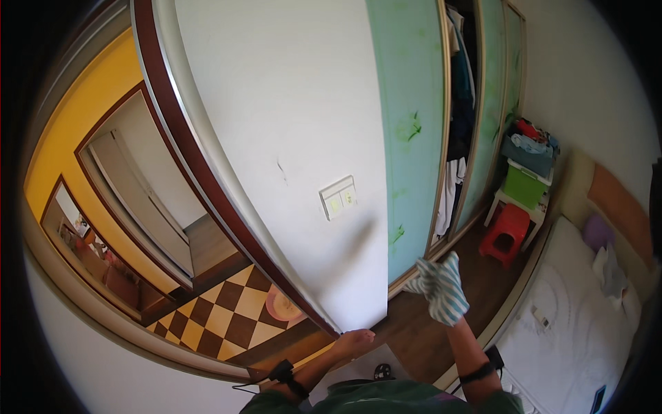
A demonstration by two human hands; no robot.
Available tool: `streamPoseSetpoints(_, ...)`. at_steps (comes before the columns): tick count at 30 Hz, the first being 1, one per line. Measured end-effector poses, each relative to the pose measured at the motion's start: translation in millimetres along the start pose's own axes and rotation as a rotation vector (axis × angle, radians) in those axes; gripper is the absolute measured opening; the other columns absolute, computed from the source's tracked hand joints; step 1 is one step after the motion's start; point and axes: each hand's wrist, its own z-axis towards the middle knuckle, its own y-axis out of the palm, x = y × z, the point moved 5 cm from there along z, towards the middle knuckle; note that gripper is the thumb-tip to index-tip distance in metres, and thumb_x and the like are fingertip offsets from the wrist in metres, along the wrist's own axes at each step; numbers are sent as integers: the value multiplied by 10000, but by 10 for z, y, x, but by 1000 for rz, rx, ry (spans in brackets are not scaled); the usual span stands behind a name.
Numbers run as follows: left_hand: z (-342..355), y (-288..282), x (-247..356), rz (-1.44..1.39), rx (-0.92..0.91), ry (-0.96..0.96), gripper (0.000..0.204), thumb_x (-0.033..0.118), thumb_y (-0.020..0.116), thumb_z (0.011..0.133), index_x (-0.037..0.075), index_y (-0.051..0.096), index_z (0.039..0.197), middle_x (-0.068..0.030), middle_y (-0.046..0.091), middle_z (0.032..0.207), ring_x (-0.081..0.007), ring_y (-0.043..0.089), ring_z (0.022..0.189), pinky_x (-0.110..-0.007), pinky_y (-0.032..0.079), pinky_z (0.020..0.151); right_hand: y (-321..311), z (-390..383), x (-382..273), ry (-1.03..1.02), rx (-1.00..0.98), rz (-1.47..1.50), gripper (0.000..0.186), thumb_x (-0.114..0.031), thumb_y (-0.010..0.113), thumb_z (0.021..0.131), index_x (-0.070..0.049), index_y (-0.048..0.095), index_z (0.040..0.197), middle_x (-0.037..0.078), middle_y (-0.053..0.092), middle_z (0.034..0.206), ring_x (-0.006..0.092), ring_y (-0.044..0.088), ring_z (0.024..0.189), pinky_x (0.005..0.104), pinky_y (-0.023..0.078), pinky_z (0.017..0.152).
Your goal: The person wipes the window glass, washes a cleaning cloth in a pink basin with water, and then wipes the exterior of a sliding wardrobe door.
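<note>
A blue-grey and white striped cloth (pixel 448 281) covers my right hand (pixel 447 314), which reaches forward beside the wardrobe's base; the fingers are hidden in its folds and seem to grip it. One corner of the cloth sticks out to the left. My left hand (pixel 354 341) is low, near the foot of the white wall (pixel 276 96) and the door frame (pixel 224 214). Its fingers look curled in, and nothing shows in them. Above it on the wall is a white double switch (pixel 338 199), touched by neither hand.
A wardrobe with green sliding doors (pixel 412 138) stands partly open, clothes (pixel 460 90) hanging inside. Beyond are a red stool (pixel 505 233), a green bin (pixel 524 184) with folded clothes on top, and a bed (pixel 558 345) holding a remote (pixel 541 317). Leftward, a doorway leads to a checkered floor (pixel 227 310).
</note>
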Motion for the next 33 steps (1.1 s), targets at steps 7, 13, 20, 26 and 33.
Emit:
streamPoseSetpoints(7, 0, -244, 170, 8, 136, 39, 366, 322, 597, 940, 45, 644, 1174, -128, 700, 1016, -189, 664, 917, -341, 516, 832, 1242, 1536, 87, -361, -240, -371, 465, -194, 592, 966, -44, 453, 1383, 101, 618, 1173, 171, 597, 984, 364, 523, 866)
streamPoseSetpoints(13, -80, -278, -453, -128, 136, -57, 338, 309, 581, 956, 49, 651, 1161, -113, 690, 1035, -216, 657, 933, -352, 504, 868, 1582, 1956, 512, -572, -427, -404, 461, -215, 529, 998, -111, 403, 1429, 52, 541, 1291, 126, 539, 1134, 283, 453, 998)
streamPoseSetpoints(20, 114, -492, -450, -46, 218, -141, 342, 297, 584, 960, 37, 636, 1177, -102, 688, 1024, -193, 645, 929, -342, 501, 858, 1877, 1865, 628, -59, -587, 58, 387, -171, 468, 1012, -108, 438, 1393, 51, 574, 1226, 127, 583, 1060, 257, 511, 927)
streamPoseSetpoints(26, 411, -500, -85, -135, 283, -102, 336, 315, 590, 956, 65, 645, 1174, -96, 690, 1027, -186, 638, 938, -338, 498, 860, 1893, 1809, 621, -34, -377, 66, 323, -158, 500, 993, -81, 495, 1307, 60, 592, 1174, 140, 609, 1020, 287, 550, 871)
streamPoseSetpoints(33, 412, -469, -94, -196, 302, -62, 329, 299, 595, 952, 57, 650, 1169, -84, 692, 1014, -165, 645, 930, -324, 504, 851, 1213, 1893, 314, 150, -476, -144, 315, -305, 463, 1015, -63, 545, 1199, 97, 631, 959, 198, 645, 813, 406, 576, 714)
